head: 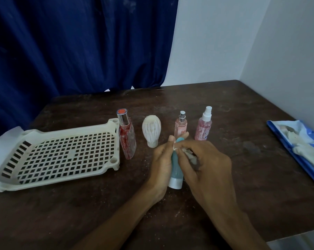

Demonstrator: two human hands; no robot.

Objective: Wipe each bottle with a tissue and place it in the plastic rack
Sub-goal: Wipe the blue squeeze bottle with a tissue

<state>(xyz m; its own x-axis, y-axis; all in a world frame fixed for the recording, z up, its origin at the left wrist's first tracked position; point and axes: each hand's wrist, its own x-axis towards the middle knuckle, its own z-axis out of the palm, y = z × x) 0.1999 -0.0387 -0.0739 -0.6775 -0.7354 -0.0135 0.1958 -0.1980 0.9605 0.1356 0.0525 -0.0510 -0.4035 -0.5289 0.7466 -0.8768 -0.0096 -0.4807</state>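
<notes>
My left hand grips a teal bottle with a white cap, held cap-down over the table. My right hand pinches a crumpled tissue against the bottle's upper part. The white plastic rack with a grid floor lies at the left with nothing in it. Behind my hands stand a tall red-speckled bottle, a white ribbed bulb-shaped bottle, a small pink spray bottle and a pink spray bottle with a white nozzle.
A blue tissue pack with loose white tissues lies at the table's right edge. The dark wooden table meets a white wall on the right and a blue curtain behind. A white sheet lies under the rack's left end.
</notes>
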